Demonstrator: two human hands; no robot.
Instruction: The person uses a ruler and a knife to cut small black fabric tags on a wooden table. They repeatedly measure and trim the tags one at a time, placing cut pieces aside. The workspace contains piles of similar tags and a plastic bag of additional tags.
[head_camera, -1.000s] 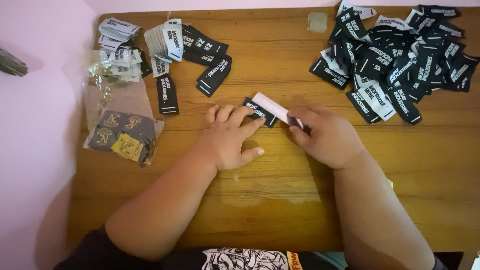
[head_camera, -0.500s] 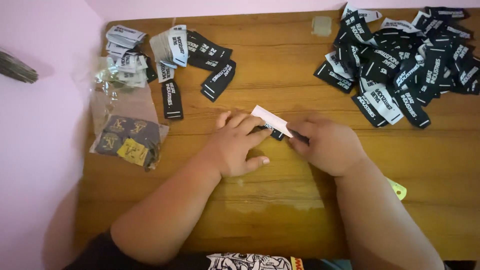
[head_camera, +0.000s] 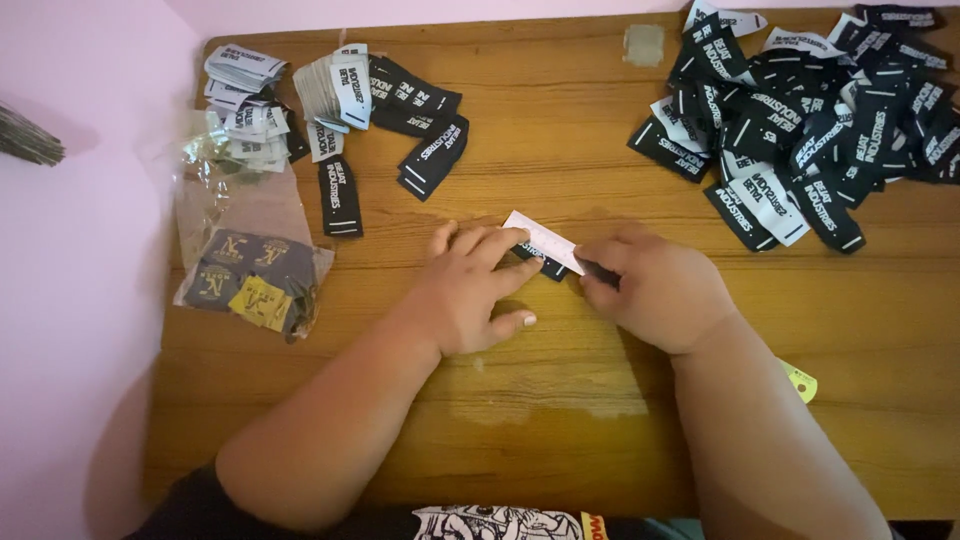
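A small woven label (head_camera: 541, 241), black with its white underside turned up, lies on the wooden table (head_camera: 560, 390) between both hands. My left hand (head_camera: 470, 290) lies flat on the wood, its fingertips pressing the label's left end. My right hand (head_camera: 655, 290) pinches the label's right end between thumb and fingers. A big loose heap of black and white labels (head_camera: 800, 120) lies at the far right. A smaller group of folded labels (head_camera: 370, 100) sits at the far left.
A clear plastic bag (head_camera: 245, 265) with dark and yellow patches lies at the left edge. A stack of white labels (head_camera: 240, 75) sits in the far left corner. A yellow-green tag (head_camera: 800, 381) shows beside my right forearm. A pink wall borders the table's left.
The hands and the label stay together near the table's middle; the label's white side has turned a little further up. The camera has shifted slightly.
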